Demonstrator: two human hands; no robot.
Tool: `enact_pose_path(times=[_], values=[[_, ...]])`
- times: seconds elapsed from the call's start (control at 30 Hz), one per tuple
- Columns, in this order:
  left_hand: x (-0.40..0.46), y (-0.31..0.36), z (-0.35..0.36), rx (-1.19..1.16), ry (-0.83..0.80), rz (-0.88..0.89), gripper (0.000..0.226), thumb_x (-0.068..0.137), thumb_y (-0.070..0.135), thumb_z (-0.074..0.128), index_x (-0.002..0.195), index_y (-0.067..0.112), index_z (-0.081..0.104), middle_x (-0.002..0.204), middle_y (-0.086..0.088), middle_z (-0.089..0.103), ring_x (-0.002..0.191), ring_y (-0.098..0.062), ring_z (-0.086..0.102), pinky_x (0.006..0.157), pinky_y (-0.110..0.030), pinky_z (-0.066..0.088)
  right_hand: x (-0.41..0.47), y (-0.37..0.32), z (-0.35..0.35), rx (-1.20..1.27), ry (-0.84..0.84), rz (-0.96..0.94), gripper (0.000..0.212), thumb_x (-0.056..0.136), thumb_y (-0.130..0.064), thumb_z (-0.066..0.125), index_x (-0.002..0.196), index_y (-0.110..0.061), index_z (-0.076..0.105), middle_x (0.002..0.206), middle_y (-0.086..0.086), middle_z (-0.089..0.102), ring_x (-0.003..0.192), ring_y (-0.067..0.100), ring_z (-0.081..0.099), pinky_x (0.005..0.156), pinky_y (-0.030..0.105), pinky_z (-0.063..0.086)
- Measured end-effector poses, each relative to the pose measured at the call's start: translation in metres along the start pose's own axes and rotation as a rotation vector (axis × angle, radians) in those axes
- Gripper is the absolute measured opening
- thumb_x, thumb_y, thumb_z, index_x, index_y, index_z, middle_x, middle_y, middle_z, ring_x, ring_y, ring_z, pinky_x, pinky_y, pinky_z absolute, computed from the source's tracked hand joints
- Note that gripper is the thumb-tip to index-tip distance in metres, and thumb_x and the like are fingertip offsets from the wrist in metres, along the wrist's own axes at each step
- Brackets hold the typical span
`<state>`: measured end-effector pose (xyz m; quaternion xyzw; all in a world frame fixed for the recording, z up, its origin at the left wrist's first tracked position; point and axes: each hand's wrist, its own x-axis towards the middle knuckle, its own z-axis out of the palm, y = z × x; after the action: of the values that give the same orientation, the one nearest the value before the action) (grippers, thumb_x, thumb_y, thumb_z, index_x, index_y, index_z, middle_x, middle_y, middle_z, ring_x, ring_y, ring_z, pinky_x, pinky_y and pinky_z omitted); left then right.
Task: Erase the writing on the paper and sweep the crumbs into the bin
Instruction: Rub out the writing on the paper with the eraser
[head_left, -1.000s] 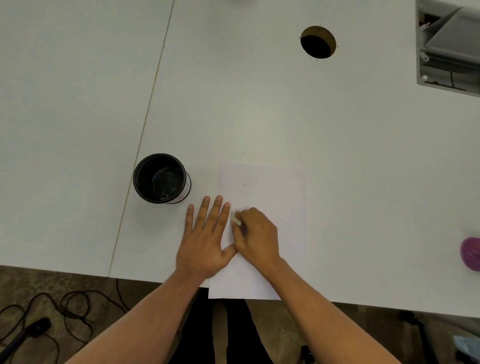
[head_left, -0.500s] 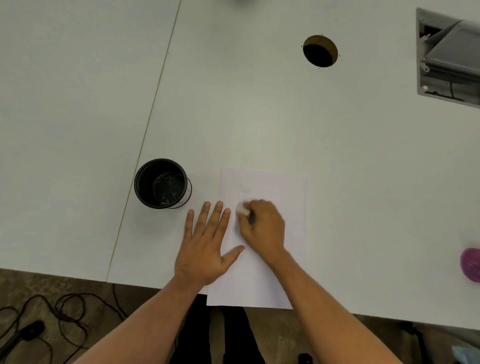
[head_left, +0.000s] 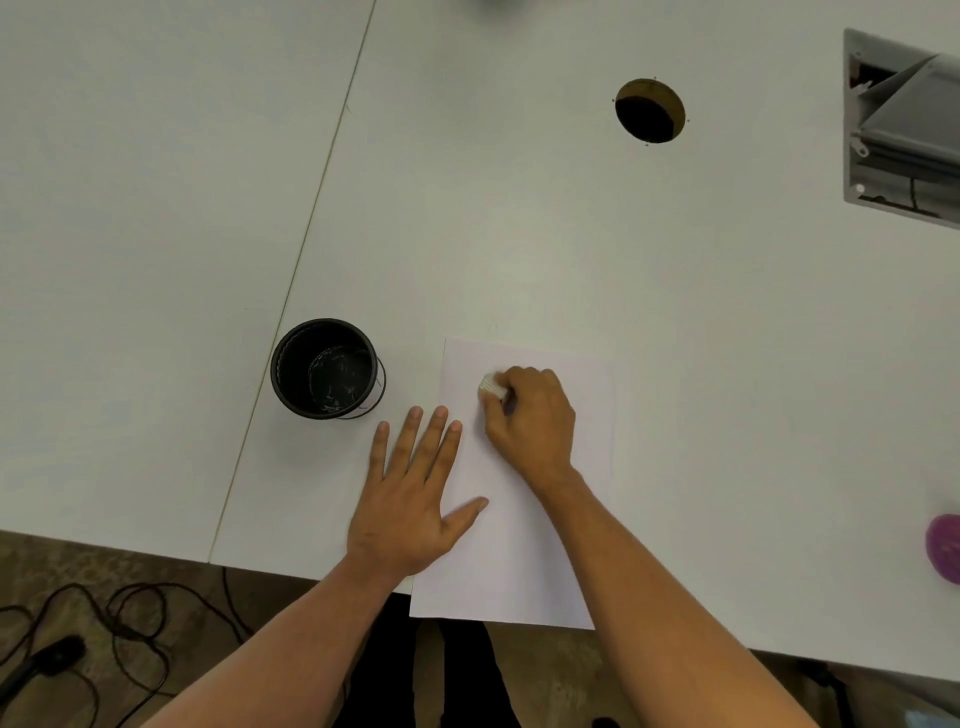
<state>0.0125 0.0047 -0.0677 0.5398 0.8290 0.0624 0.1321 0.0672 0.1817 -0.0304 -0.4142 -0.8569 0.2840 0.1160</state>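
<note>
A white sheet of paper (head_left: 524, 551) lies at the near edge of the white table (head_left: 519, 234), its bottom overhanging the edge. My right hand (head_left: 530, 421) is closed around a white eraser (head_left: 491, 385) and presses it on the upper left of the sheet, covering the spot where the faint writing was. My left hand (head_left: 415, 499) lies flat with fingers spread, across the sheet's left edge. A black mesh bin (head_left: 324, 368) stands upright just left of the paper, with small scraps at its bottom.
A round cable hole (head_left: 649, 110) is in the table at the back. A grey cable box (head_left: 904, 130) sits open at the far right. A purple object (head_left: 944, 545) lies at the right edge. Cables (head_left: 119, 618) trail on the floor below left.
My right hand has slid the eraser up the sheet from its middle to the faint writing near the top, which is now covered. My left hand stays flat on the paper's edge.
</note>
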Motion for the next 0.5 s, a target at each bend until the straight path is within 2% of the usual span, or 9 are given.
enact_pose_path(times=[0.1,0.23,0.4,0.5], values=[[0.0,-0.001,0.001,-0.013,0.0,0.001,0.087,0.095,0.071,0.035,0.157,0.012,0.021,0.167,-0.01,0.016,0.154,-0.031,0.01,0.121,-0.062,0.016,-0.022,-0.007,0.005,0.038,0.019,0.028,0.004,0.083,-0.014,0.067,0.084,-0.011,0.065,0.076,0.002,0.064,0.074,0.018,0.055,0.056,0.025,0.038],[0.001,-0.001,0.0,-0.022,-0.009,0.008,0.085,0.095,0.069,0.033,0.157,0.012,0.021,0.167,-0.01,0.015,0.154,-0.031,0.011,0.12,-0.063,0.017,-0.05,-0.007,0.002,0.0,-0.082,-0.091,0.005,0.083,-0.016,0.069,0.084,-0.013,0.064,0.075,-0.001,0.062,0.074,0.013,0.051,0.052,0.024,0.039],[0.0,0.0,-0.001,-0.006,0.005,-0.001,0.087,0.095,0.07,0.034,0.157,0.011,0.021,0.167,-0.009,0.016,0.154,-0.031,0.01,0.121,-0.061,0.014,-0.006,-0.001,0.001,0.018,0.029,0.062,0.007,0.084,-0.019,0.067,0.084,-0.013,0.065,0.077,0.0,0.065,0.075,0.017,0.055,0.056,0.024,0.036],[0.0,0.0,0.0,-0.008,-0.01,0.001,0.087,0.095,0.07,0.034,0.157,0.011,0.021,0.167,-0.01,0.016,0.154,-0.031,0.01,0.121,-0.061,0.014,-0.024,-0.011,0.004,0.04,0.064,0.098,0.006,0.084,-0.016,0.067,0.082,-0.012,0.063,0.075,0.001,0.062,0.074,0.018,0.054,0.055,0.025,0.034]])
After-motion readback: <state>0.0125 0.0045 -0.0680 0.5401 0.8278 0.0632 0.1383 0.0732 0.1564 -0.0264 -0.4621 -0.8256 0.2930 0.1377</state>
